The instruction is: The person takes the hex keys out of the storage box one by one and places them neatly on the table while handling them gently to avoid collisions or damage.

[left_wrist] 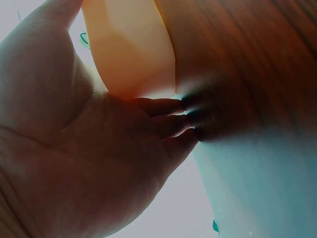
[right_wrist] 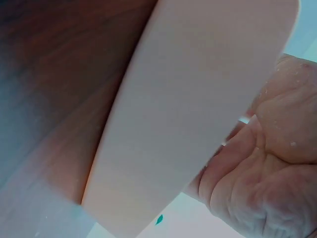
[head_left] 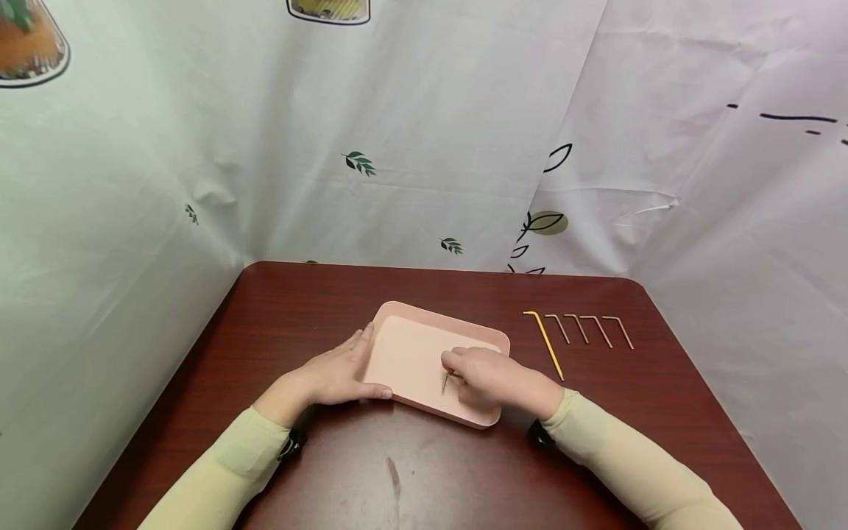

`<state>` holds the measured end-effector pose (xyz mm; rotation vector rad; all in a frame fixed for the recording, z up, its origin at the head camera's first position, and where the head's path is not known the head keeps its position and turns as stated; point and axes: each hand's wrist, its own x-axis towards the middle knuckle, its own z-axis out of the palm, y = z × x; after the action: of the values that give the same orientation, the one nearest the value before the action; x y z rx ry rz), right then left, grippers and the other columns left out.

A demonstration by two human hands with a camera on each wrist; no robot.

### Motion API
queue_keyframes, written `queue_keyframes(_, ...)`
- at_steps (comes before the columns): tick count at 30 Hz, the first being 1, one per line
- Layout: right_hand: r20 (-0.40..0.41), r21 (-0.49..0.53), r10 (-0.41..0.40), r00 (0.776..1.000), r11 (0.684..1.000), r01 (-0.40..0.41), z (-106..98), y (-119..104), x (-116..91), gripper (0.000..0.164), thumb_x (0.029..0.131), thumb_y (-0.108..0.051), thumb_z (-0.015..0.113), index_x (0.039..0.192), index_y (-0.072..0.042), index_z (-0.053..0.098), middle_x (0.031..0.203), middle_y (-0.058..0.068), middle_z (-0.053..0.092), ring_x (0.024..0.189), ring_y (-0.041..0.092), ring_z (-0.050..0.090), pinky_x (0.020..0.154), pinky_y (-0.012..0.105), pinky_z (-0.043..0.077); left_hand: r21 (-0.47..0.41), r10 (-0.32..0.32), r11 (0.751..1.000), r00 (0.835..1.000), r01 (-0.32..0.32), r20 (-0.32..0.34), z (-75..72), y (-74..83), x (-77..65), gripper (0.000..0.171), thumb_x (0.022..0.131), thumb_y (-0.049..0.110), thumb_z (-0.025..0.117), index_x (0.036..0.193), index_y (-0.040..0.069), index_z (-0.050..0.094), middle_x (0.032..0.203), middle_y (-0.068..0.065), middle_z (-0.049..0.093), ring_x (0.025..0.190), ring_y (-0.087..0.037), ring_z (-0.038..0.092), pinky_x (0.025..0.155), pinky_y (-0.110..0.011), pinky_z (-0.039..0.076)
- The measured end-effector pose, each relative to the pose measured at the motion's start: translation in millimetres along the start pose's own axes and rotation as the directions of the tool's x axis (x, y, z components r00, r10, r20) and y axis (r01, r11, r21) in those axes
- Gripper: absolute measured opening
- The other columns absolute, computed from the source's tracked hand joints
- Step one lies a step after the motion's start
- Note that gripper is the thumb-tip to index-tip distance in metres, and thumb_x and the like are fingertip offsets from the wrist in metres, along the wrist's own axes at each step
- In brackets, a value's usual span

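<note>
A shallow pink tray lies slightly turned on the dark red table. My left hand rests against its left end, fingers straight along the outer wall and thumb at the front rim. In the left wrist view, the fingers reach along the tray's wall. Over the right part of the tray, my right hand pinches a small metal hex key, its thin bent end showing below the fingers. In the right wrist view, the tray's side wall hides the fingertips and the key.
To the right of the tray lie a long yellow hex key and several smaller metal hex keys in a row, all L-shaped. White patterned curtains hang round the back and sides of the table.
</note>
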<state>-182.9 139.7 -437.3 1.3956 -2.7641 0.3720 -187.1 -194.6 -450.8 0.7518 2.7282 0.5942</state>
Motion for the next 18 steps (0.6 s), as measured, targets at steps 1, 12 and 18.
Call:
queue_keyframes(1, -0.010, -0.001, -0.002, 1.000, 1.000, 0.002, -1, 0, -1, 0.030, 0.076, 0.010, 0.063, 0.085, -0.015, 0.047, 0.077, -0.006, 0.045, 0.064, 0.011, 0.038, 0.060, 0.025, 0.032, 0.001, 0.002, 1.000, 1.000, -0.002, 0.000, -0.2, -0.1, 0.1, 0.138, 0.092, 0.080, 0.074, 0.174, -0.008, 0.007, 0.183, -0.026, 0.013, 0.168, -0.045, 0.021, 0.129, -0.058, 0.033)
queue_keyframes(12, -0.023, -0.008, 0.014, 1.000, 1.000, -0.014, -9, 4, -5, 0.036, 0.078, 0.008, 0.069, 0.085, -0.016, 0.044, 0.078, -0.008, 0.039, 0.066, 0.010, 0.034, 0.060, 0.025, 0.029, -0.007, 0.012, 1.000, 1.000, -0.012, 0.003, -0.9, -0.9, 0.2, 0.138, 0.092, 0.081, 0.073, 0.174, -0.009, 0.008, 0.182, -0.027, 0.013, 0.167, -0.047, 0.021, 0.129, -0.058, 0.034)
queue_keyframes(18, -0.033, -0.018, 0.016, 0.999, 1.000, -0.016, -13, 6, -7, 0.036, 0.081, 0.008, 0.071, 0.086, -0.016, 0.045, 0.078, -0.008, 0.040, 0.067, 0.009, 0.035, 0.060, 0.023, 0.029, -0.002, 0.014, 1.000, 1.000, -0.014, 0.004, 0.0, -1.0, 0.7, 0.138, 0.092, 0.082, 0.073, 0.174, -0.009, 0.009, 0.182, -0.028, 0.013, 0.167, -0.047, 0.021, 0.129, -0.058, 0.034)
